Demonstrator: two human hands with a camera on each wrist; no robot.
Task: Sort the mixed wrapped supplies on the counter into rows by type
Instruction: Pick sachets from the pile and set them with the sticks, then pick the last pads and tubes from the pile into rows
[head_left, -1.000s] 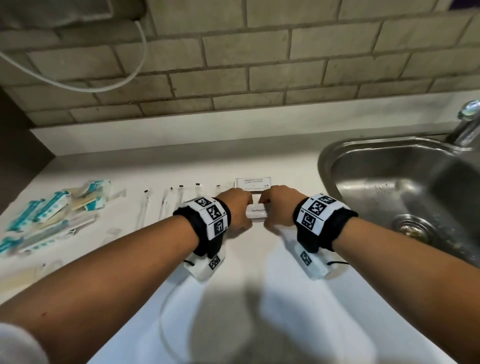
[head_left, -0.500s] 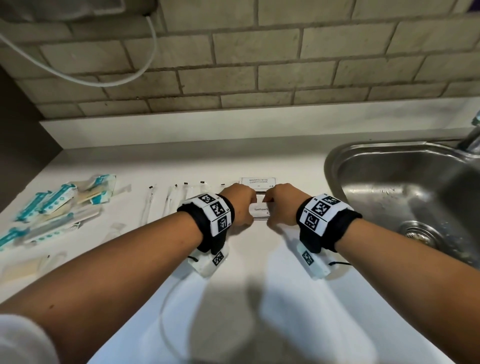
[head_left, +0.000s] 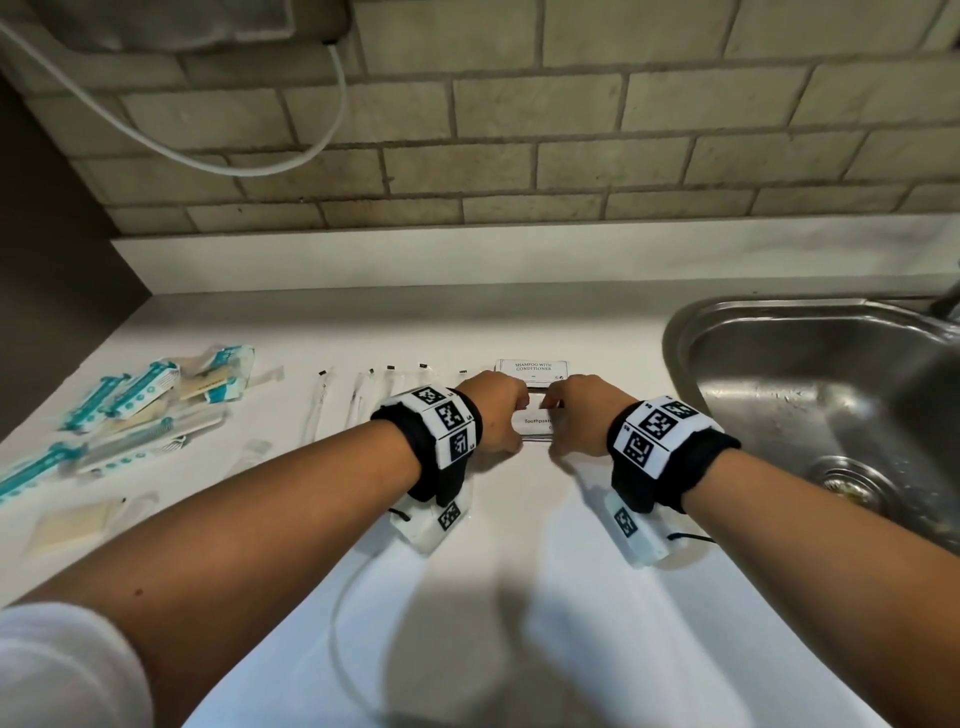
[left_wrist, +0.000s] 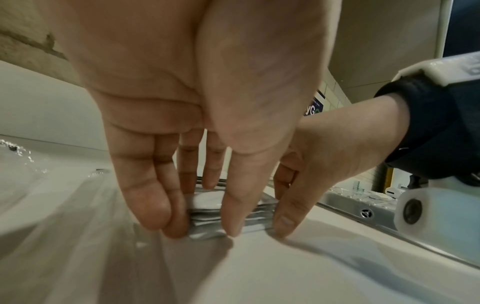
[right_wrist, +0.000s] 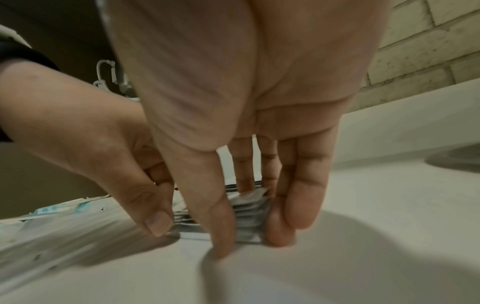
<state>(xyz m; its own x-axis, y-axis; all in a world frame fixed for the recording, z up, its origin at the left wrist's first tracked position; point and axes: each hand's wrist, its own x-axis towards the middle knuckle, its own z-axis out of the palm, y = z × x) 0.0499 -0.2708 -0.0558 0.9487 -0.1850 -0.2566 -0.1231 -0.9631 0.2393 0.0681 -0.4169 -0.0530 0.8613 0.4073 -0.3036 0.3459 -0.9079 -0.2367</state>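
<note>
A stack of white toothpaste sachets (head_left: 535, 423) lies in the middle of the counter, just in front of a shampoo sachet (head_left: 532, 370). My left hand (head_left: 496, 410) grips the stack's left end and my right hand (head_left: 576, 415) grips its right end. The left wrist view shows the stack (left_wrist: 207, 207) pinched between thumb and fingers (left_wrist: 153, 205), with the fingertips down on the counter. From the right wrist, the stack (right_wrist: 249, 218) sits between thumb and fingers (right_wrist: 298, 195) the same way.
Teal toothbrush packs (head_left: 140, 387) and a comb (head_left: 140, 436) lie in a heap at the far left. A beige packet (head_left: 72, 527) lies nearer me. Thin clear-wrapped sticks (head_left: 358, 400) form a row left of my hands. A steel sink (head_left: 810, 384) lies to the right.
Both hands have stayed on the sachet stack. Only the head view has shifted a little.
</note>
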